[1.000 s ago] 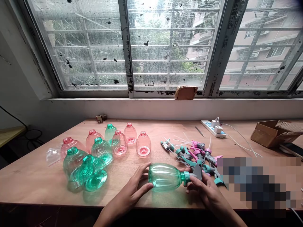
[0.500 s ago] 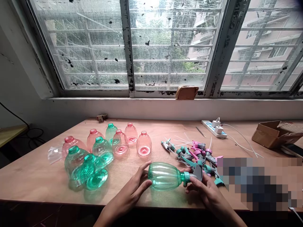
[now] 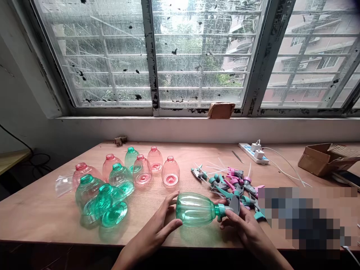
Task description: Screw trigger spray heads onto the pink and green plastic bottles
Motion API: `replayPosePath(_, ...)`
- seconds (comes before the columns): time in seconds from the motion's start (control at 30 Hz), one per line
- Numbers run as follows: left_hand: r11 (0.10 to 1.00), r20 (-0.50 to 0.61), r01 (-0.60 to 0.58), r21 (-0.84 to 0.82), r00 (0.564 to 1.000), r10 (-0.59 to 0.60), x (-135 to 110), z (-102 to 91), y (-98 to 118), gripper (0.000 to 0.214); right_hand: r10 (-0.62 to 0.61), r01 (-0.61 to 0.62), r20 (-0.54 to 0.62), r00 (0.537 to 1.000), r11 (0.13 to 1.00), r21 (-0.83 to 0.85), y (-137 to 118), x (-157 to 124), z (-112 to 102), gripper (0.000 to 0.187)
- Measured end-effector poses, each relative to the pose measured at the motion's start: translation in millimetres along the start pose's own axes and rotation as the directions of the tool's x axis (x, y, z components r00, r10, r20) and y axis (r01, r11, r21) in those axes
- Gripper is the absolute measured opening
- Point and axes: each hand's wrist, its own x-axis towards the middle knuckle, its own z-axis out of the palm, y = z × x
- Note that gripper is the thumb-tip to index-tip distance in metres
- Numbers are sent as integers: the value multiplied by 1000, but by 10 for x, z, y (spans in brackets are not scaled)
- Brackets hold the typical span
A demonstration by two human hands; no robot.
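Note:
A clear green spray bottle [image 3: 195, 210] lies on its side in the air just above the table's front part, its neck pointing right. My left hand [image 3: 157, 227] cups the base end, thumb in front and fingers behind. At the neck end, my right hand [image 3: 249, 228] grips the grey and teal spray head [image 3: 233, 206], which sits on the bottle's mouth. Some of the right fingers are hidden behind and under the head. Right behind that hand is a pile of loose teal, pink and grey spray heads [image 3: 234, 183] with thin tubes.
Green bottles [image 3: 87, 193] and pink bottles [image 3: 170, 170], without heads, stand on the left of the wooden table [image 3: 50, 213]. A clear plastic bag [image 3: 64, 185] lies beside them. Further right are a power strip [image 3: 253, 153] with cables and an open cardboard box [image 3: 320, 159].
The left thumb has shifted very slightly right along the bottle's base. The bottle and right hand stay almost in place, and the view has moved a little.

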Motion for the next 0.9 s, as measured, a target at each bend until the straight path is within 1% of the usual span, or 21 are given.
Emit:
replayPosePath(0.07,999,9,32,29,999,-32,4,-7,-10,63,-1,1,4,1000,1000,-12,2,6,-1,31)
replayPosePath(0.13,998,11,35,50,999,-35,12,-9,-24,64,-1,2,10,1000,1000,-20,1,1,3,30)
replayPosePath(0.3,997,-15,-59,52,998,60,31,7,-83,84,-14,14,2,1000,1000,-9,-4,-21,15,30)
replayPosePath(0.4,996,-11,-42,77,999,43,25,8,-85,90,-15,15,3,1000,1000,-14,-6,-10,20,30)
replayPosePath(0.47,997,5,-4,74,1000,4,17,0,-64,87,-16,16,13,1000,1000,-16,-4,3,16,29)
replayPosePath(0.53,998,14,30,61,999,-31,9,-10,-38,76,-19,19,27,999,1000,-17,3,11,9,28)
replayPosePath(0.6,997,12,47,64,999,-48,2,-16,-18,66,-20,20,34,999,1000,-17,11,11,0,28)
replayPosePath(0.67,995,11,51,82,999,-52,-4,-13,-10,64,-17,17,35,999,1000,-18,16,5,-6,29)
replayPosePath(0.73,996,15,17,90,1000,-18,-7,-1,-9,67,-16,17,31,999,1000,-17,15,-1,-10,30)
replayPosePath(0.83,994,0,-65,88,998,65,-10,21,5,79,-17,18,51,999,999,-27,7,-3,-13,30)
replayPosePath(0.9,992,-4,-80,100,997,80,-15,27,25,86,-9,12,74,997,999,-36,2,-4,-13,29)
